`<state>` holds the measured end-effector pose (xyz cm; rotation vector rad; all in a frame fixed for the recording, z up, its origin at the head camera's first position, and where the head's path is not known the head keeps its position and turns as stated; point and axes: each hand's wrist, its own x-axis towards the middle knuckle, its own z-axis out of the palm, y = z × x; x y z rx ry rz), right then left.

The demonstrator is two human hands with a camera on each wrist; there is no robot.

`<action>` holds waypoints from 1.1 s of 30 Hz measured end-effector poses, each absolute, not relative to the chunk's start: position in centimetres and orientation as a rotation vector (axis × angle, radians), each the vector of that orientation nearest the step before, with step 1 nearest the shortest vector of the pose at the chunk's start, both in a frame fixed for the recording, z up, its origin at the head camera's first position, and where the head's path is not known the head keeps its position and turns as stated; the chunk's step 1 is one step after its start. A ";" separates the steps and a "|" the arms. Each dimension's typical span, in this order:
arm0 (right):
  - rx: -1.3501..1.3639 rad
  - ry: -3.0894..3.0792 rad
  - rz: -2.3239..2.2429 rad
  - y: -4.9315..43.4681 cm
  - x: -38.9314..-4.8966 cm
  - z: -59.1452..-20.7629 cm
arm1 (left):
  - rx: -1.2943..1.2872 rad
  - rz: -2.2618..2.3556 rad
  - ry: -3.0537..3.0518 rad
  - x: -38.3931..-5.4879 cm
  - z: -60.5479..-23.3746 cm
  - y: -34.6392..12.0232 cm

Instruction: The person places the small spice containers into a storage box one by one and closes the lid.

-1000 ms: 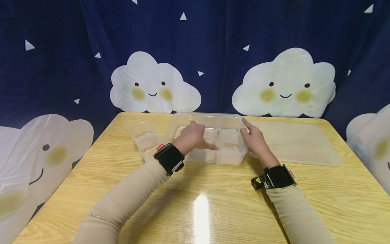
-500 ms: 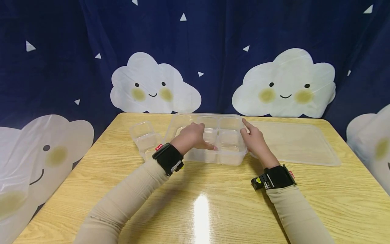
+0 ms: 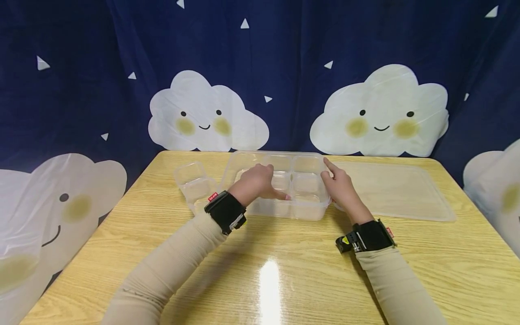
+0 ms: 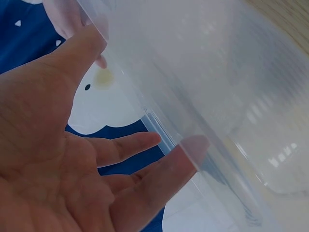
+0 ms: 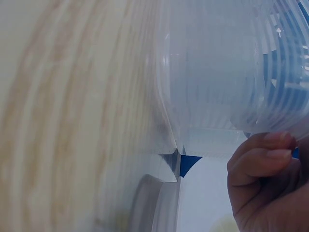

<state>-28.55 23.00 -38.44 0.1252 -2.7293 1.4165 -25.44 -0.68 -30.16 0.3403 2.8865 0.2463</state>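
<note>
A large clear plastic container point(image 3: 308, 211) stands at the far part of the table, with smaller clear boxes point(image 3: 305, 181) inside its right half. My left hand point(image 3: 257, 181) reaches over it, thumb stretched to the right along the near side. In the left wrist view the left hand point(image 4: 58, 159) has its fingers spread and fairly straight, one fingertip against clear plastic. My right hand point(image 3: 340, 186) holds the container's right rim, index finger extended along it. The right wrist view shows curled fingers of the right hand point(image 5: 265, 179) beside the clear wall.
Left of the container lie small clear boxes point(image 3: 195, 183), partly behind the left wrist. A flat translucent lid point(image 3: 398, 189) lies to the right on the wooden table point(image 3: 308, 271). A dark blue curtain point(image 3: 284, 45) with clouds hangs behind.
</note>
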 end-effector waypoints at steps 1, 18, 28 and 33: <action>0.124 -2.730 1.413 23.0 -28.6 -38.4 | 0.342 0.248 2.887 -25.4 -30.2 -0.7; 0.136 -2.741 1.371 22.6 -28.2 -38.4 | 0.326 0.243 2.881 -25.5 -30.3 -0.8; 0.128 -2.739 1.305 22.3 -28.1 -38.3 | 0.325 0.228 2.868 -25.3 -30.2 -0.9; 0.127 -2.739 1.284 22.4 -28.1 -38.3 | 0.320 0.249 2.868 -25.3 -30.5 -0.8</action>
